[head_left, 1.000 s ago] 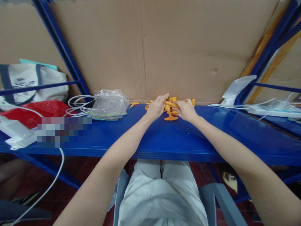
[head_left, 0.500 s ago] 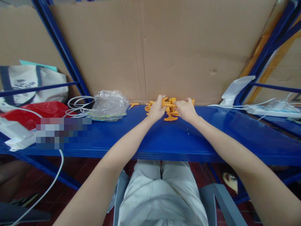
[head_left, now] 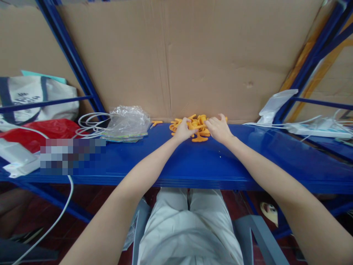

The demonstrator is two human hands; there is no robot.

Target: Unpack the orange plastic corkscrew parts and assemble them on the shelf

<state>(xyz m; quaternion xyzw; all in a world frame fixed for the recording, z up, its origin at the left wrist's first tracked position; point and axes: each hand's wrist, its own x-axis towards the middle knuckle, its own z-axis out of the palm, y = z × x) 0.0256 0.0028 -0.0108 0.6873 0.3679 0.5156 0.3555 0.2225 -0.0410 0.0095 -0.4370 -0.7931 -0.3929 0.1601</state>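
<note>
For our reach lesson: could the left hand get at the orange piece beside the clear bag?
Probably yes: the left hand is near that piece, with only part of the orange pile between.

Left hand (head_left: 182, 131) slightly lower than second ago, fingers (head_left: 186, 120) curled inward; more orange pieces (head_left: 202, 119) exposed.

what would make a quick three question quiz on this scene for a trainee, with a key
1. Multiple choice: what colour is the table? a) green b) blue c) white
2. True or false: the left hand and the right hand are both at the pile of orange pieces.
3. Fill in, from the person's view: the crumpled clear plastic lies to the ____ of the pile.

Key: 1. b; 2. true; 3. left
</note>
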